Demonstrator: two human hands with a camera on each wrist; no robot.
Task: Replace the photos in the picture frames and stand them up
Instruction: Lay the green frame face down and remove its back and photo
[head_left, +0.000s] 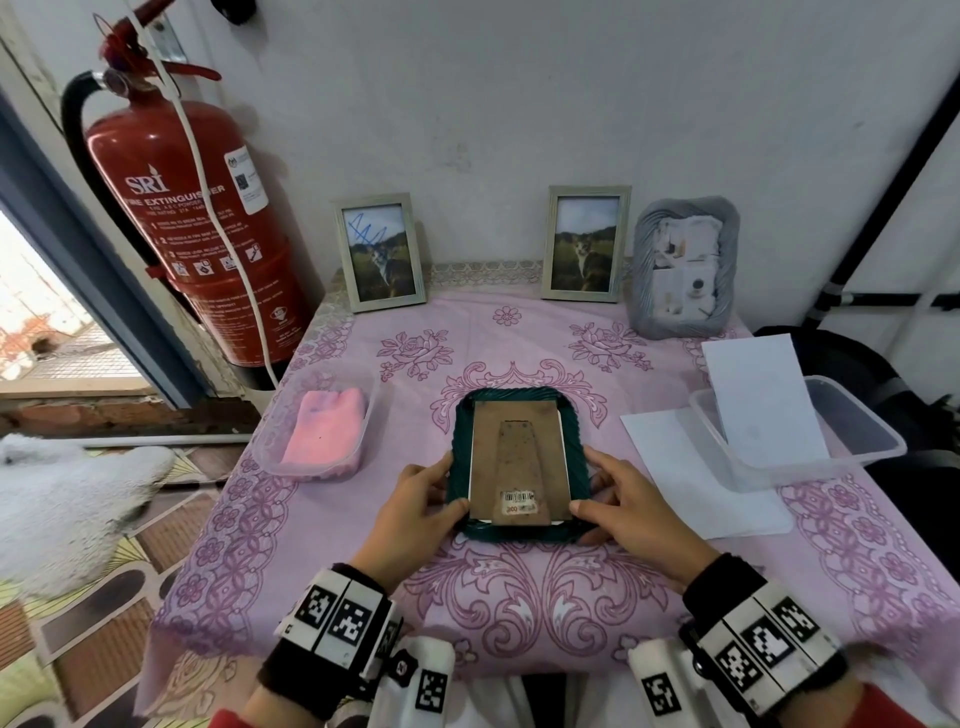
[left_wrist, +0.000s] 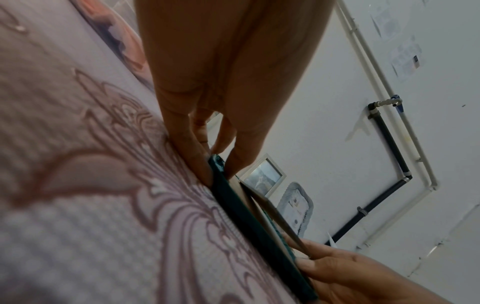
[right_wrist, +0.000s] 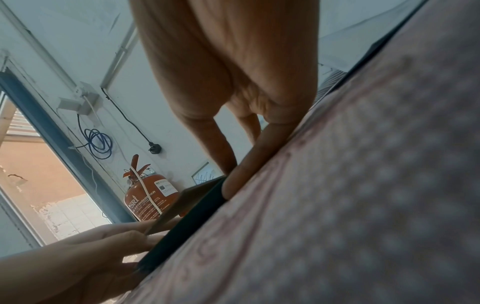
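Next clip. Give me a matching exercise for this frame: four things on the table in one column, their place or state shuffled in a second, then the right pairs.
1. green frame
2. pink cloth
3. grey frame
4. scribbled cat photo frame

A. standing at the back right
B. face down between both hands
C. standing at the back left, beside the extinguisher
D. folded in a clear tub

Pairs: 1-B, 2-D, 3-A, 4-C

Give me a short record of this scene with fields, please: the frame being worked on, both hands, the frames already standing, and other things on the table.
worked frame: green frame, face down, brown backing up
left hand: grips its left edge
right hand: grips its right edge
standing: two silver frames, grey frame
other: pink cloth in a tub, white papers, clear tub
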